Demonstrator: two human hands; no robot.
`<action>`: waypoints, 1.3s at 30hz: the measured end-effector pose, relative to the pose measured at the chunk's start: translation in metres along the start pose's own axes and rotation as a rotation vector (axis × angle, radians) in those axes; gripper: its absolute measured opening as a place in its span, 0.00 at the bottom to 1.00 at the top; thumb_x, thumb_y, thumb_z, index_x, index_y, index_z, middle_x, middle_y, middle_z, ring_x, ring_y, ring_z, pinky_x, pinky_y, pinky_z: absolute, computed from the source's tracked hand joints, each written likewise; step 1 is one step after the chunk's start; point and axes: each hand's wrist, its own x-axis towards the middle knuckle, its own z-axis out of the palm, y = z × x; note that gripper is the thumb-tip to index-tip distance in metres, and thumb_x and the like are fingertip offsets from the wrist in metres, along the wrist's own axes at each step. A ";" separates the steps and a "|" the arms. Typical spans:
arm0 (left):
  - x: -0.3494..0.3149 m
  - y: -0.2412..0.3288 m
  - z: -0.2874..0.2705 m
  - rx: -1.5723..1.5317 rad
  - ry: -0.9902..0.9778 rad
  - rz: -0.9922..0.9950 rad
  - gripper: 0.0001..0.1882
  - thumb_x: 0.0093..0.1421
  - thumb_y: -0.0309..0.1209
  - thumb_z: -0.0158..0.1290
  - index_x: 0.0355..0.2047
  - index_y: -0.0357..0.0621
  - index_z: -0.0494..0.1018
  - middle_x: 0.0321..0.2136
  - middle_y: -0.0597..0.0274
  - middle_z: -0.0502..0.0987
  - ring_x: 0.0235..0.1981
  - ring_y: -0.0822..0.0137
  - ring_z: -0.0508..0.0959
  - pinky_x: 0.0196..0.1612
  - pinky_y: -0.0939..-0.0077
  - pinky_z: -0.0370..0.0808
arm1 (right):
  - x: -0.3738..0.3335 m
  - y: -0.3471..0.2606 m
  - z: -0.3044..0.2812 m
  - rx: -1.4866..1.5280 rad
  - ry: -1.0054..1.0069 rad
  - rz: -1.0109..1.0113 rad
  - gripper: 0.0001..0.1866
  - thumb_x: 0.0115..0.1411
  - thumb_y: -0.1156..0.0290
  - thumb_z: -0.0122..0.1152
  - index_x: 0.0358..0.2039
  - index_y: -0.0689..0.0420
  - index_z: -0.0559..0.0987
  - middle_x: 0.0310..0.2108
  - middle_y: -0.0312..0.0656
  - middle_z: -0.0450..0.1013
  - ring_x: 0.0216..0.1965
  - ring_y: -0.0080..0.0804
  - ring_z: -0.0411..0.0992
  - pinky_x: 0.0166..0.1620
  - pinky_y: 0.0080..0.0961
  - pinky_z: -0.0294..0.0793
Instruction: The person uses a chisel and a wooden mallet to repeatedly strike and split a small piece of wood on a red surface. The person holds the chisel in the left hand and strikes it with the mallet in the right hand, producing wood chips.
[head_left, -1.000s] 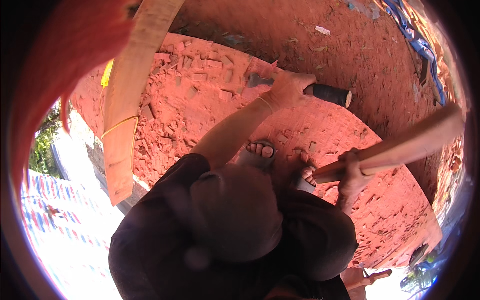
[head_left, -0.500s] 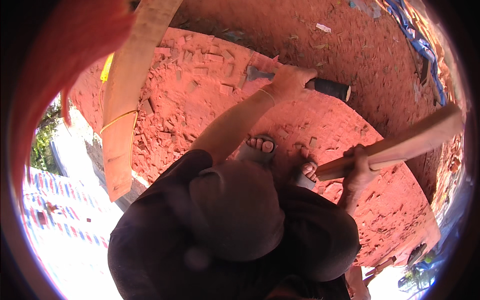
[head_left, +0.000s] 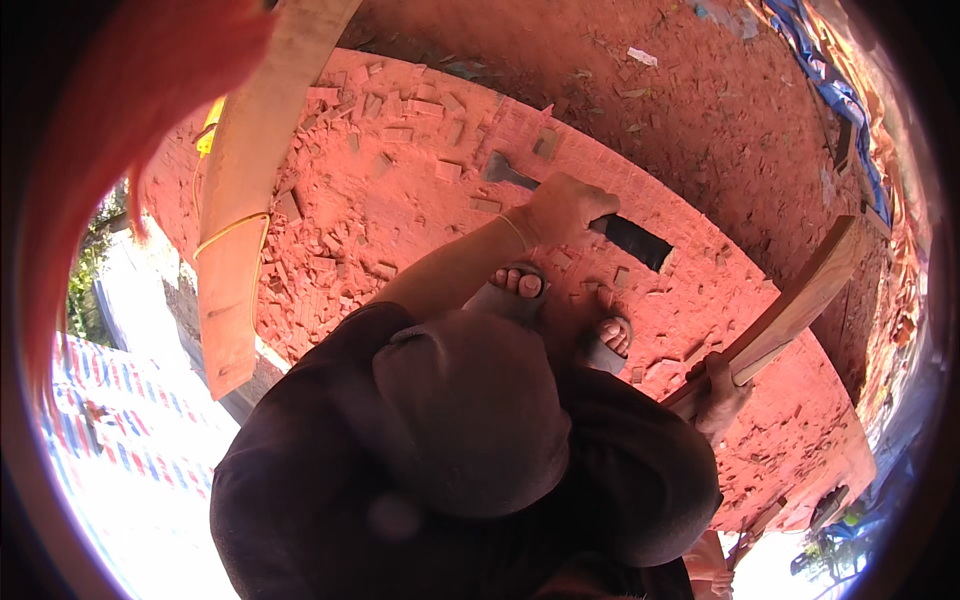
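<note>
My left hand is closed around a tool, its fingers wrapped at the near end of the grip. A flared dark metal blade sticks out on one side of the fist and a black-wrapped handle on the other. The tool is low over a red, dust-covered board. On the right, my right hand grips a long piece of wood, which slants up and away to the right. The lower end of the wood is partly hidden by the hand and my dark clothing.
Wood chips lie scattered over the board. A long plank with a yellow cord around it stands at the left. My sandalled feet rest on the board. Red ground extends beyond its curved edge, and blue sheeting lies far right.
My left hand and the tool have shifted slightly nearer, the handle end dropping down and left. The wood in my right hand has swung to a steeper slant, its far end moving left.
</note>
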 end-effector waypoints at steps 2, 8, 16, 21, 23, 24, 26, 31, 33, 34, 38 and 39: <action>0.005 -0.004 -0.003 -0.022 0.033 -0.003 0.10 0.44 0.33 0.62 0.25 0.47 0.71 0.20 0.58 0.76 0.24 0.51 0.79 0.26 0.57 0.73 | 0.008 -0.007 -0.014 -0.014 -0.014 -0.081 0.12 0.55 0.67 0.69 0.32 0.62 0.78 0.18 0.41 0.73 0.21 0.29 0.71 0.29 0.27 0.72; 0.011 -0.005 -0.009 -0.052 0.097 -0.020 0.09 0.44 0.31 0.59 0.22 0.45 0.70 0.19 0.55 0.74 0.23 0.48 0.78 0.26 0.56 0.72 | 0.012 -0.070 -0.008 0.531 0.053 -0.475 0.14 0.61 0.63 0.65 0.41 0.57 0.74 0.36 0.37 0.70 0.37 0.29 0.70 0.44 0.30 0.74; 0.009 -0.008 -0.012 0.027 -0.024 0.003 0.08 0.48 0.29 0.59 0.28 0.45 0.72 0.21 0.52 0.74 0.25 0.48 0.79 0.26 0.56 0.72 | -0.013 0.040 0.070 -0.326 -0.211 -0.058 0.17 0.48 0.74 0.70 0.37 0.65 0.75 0.27 0.39 0.75 0.26 0.24 0.71 0.31 0.28 0.74; 0.009 -0.012 -0.011 0.022 0.016 -0.030 0.11 0.47 0.34 0.61 0.24 0.46 0.70 0.21 0.56 0.76 0.25 0.49 0.79 0.28 0.55 0.72 | 0.007 -0.013 -0.009 -0.066 -0.158 -0.180 0.14 0.53 0.69 0.69 0.34 0.64 0.78 0.23 0.41 0.74 0.26 0.29 0.73 0.33 0.27 0.73; 0.007 -0.012 -0.006 0.015 0.000 -0.041 0.10 0.47 0.33 0.61 0.24 0.46 0.70 0.21 0.56 0.76 0.26 0.49 0.79 0.28 0.55 0.72 | 0.011 -0.065 -0.013 0.288 0.081 -0.241 0.12 0.58 0.68 0.63 0.39 0.62 0.77 0.30 0.41 0.74 0.32 0.30 0.73 0.37 0.28 0.76; 0.007 -0.013 -0.004 0.024 -0.014 -0.043 0.10 0.47 0.33 0.61 0.24 0.46 0.70 0.21 0.56 0.76 0.26 0.49 0.79 0.28 0.54 0.72 | 0.011 -0.085 -0.005 0.482 0.143 -0.307 0.12 0.58 0.68 0.62 0.39 0.60 0.76 0.32 0.39 0.73 0.34 0.30 0.73 0.40 0.28 0.75; 0.006 -0.014 -0.002 0.025 -0.032 -0.042 0.10 0.47 0.33 0.60 0.25 0.46 0.70 0.21 0.57 0.76 0.26 0.49 0.79 0.28 0.54 0.72 | 0.006 -0.103 0.027 0.547 0.278 -0.265 0.11 0.59 0.67 0.62 0.38 0.59 0.76 0.30 0.37 0.71 0.36 0.30 0.72 0.43 0.28 0.74; 0.005 -0.014 -0.008 0.090 -0.149 -0.003 0.10 0.46 0.34 0.60 0.25 0.47 0.70 0.21 0.58 0.76 0.27 0.50 0.80 0.29 0.54 0.73 | -0.027 -0.003 0.096 -0.195 -0.277 0.206 0.16 0.45 0.79 0.68 0.37 0.64 0.76 0.25 0.34 0.72 0.25 0.24 0.68 0.28 0.25 0.66; 0.000 -0.008 -0.014 0.059 -0.099 0.006 0.09 0.46 0.33 0.60 0.24 0.46 0.71 0.21 0.58 0.74 0.26 0.50 0.78 0.28 0.54 0.71 | -0.029 0.030 0.075 -0.170 -0.228 0.147 0.14 0.46 0.77 0.69 0.34 0.63 0.75 0.22 0.36 0.71 0.21 0.24 0.68 0.25 0.25 0.66; -0.008 -0.003 -0.016 0.023 -0.175 -0.047 0.08 0.46 0.32 0.60 0.23 0.46 0.72 0.20 0.58 0.73 0.26 0.50 0.78 0.28 0.55 0.71 | -0.028 0.038 0.055 -0.204 -0.163 0.201 0.14 0.47 0.75 0.70 0.33 0.62 0.75 0.21 0.36 0.71 0.20 0.24 0.68 0.24 0.24 0.66; -0.026 0.006 -0.022 -0.016 -0.120 0.012 0.08 0.45 0.33 0.60 0.23 0.48 0.72 0.20 0.58 0.72 0.25 0.50 0.77 0.27 0.55 0.71 | -0.011 0.031 -0.013 0.010 -0.081 -0.094 0.13 0.51 0.77 0.66 0.37 0.66 0.76 0.25 0.39 0.73 0.22 0.26 0.69 0.26 0.25 0.68; -0.027 0.005 -0.022 -0.032 -0.090 0.010 0.08 0.45 0.33 0.60 0.23 0.48 0.72 0.19 0.58 0.72 0.25 0.50 0.77 0.27 0.56 0.71 | -0.004 0.014 -0.027 -0.092 0.011 -0.150 0.14 0.52 0.74 0.66 0.38 0.66 0.76 0.26 0.41 0.74 0.24 0.27 0.71 0.29 0.26 0.70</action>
